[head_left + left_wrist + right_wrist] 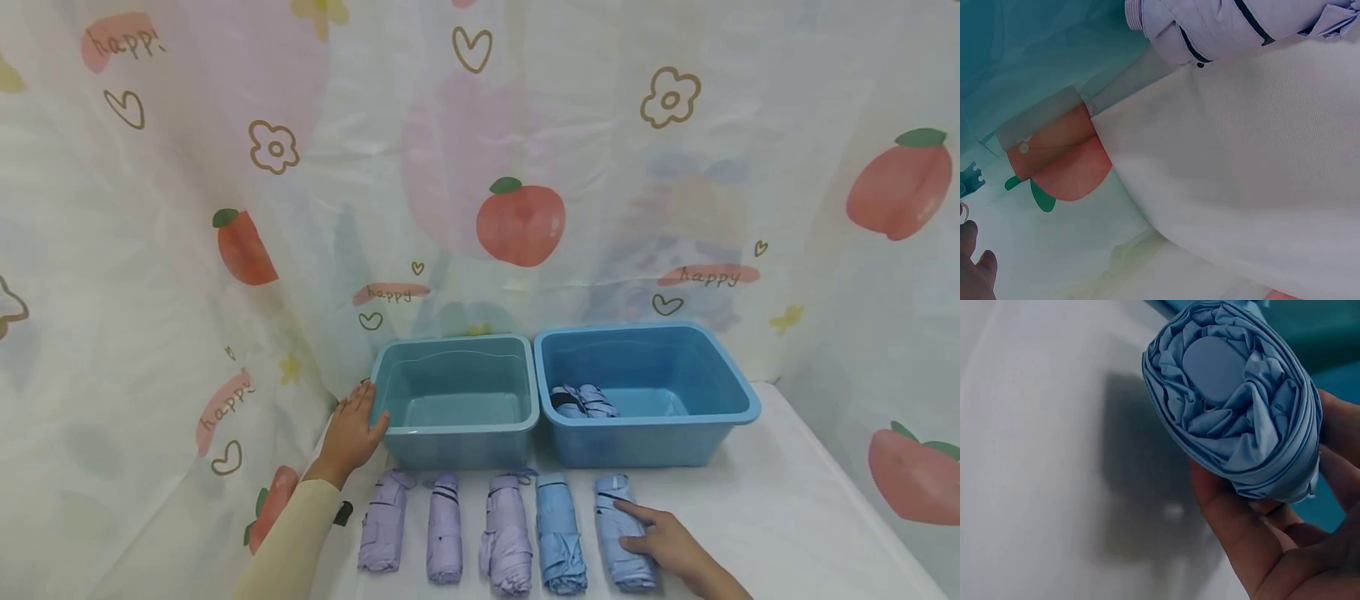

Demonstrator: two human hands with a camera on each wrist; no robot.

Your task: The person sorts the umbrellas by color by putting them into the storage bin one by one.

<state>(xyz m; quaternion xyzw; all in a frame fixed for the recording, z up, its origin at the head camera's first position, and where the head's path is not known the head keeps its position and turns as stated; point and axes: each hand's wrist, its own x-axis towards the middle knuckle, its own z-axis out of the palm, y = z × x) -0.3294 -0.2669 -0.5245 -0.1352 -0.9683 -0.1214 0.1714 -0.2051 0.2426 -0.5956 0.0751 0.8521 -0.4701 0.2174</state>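
Head view: right hand (670, 542) grasping rightmost blue umbrella (624, 565) toward counter's (787, 500) near edge, left hand (350, 435) unclenched at pale-teal bin (457, 447); likely pickup step, next calling for lift.

"happy" handwritten-style on pink patches (708, 276), repeated across fruit-print backdrop (600, 192).

Here's a pale curtain (382, 200), draped behind and down both sides, softly creased! Dead centre on it, a printed red peach (521, 225), green leaf on top; out right, another peach (900, 190). Up high, a brown-outlined flower (670, 98) and a heart (472, 50). Below, a white counter (772, 492).
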